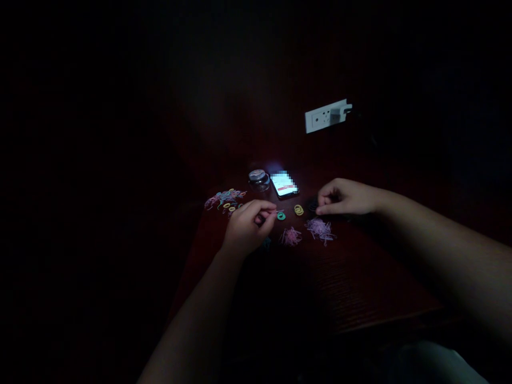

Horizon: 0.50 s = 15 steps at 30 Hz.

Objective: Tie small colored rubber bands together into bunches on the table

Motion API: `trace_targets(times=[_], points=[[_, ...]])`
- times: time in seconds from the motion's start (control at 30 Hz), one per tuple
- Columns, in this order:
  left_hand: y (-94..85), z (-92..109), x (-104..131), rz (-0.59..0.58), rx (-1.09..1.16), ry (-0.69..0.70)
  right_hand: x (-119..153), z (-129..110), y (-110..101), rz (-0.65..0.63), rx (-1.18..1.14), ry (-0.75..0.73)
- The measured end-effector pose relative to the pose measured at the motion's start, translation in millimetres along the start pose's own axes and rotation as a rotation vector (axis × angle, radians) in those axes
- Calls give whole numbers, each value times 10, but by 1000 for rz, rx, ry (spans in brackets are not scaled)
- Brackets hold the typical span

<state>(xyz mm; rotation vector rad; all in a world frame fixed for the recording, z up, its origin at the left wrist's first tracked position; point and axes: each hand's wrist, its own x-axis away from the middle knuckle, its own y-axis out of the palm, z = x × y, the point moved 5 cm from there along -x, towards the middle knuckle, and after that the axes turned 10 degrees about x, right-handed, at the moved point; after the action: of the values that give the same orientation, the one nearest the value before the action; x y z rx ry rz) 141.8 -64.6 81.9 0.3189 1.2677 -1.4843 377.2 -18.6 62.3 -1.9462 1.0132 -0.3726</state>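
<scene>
My left hand (252,224) is closed in a pinch, and a thin pale strand, apparently a small rubber band (280,210), sticks out at its fingertips. Just beyond those fingertips lies a green group of bands (281,216). My right hand (342,197) is also pinched, low over a dark group of bands (313,205); whatever its fingertips hold is hidden. Between the hands sit yellow bands (298,210). Nearer to me are a pink pile (290,236) and a larger purple pile (320,229). Teal bands (266,244) show partly behind my left hand.
A mixed heap of coloured bands (226,198) lies at the table's left edge. Behind the groups stand a lidded clear jar (259,181) and a lit phone (284,184). A socket panel (326,116) with a plug is on the wall. The surroundings are very dark.
</scene>
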Motion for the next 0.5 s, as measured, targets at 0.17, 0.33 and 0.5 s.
trace_targets(times=[0.17, 0.33, 0.5], points=[[36, 19, 3, -24, 11, -7, -38, -170, 101, 213, -31, -101], [68, 42, 12, -49, 41, 0, -65, -396, 328, 249, -26, -216], [70, 67, 15, -69, 41, 1, -71, -495, 362, 243, 66, -251]])
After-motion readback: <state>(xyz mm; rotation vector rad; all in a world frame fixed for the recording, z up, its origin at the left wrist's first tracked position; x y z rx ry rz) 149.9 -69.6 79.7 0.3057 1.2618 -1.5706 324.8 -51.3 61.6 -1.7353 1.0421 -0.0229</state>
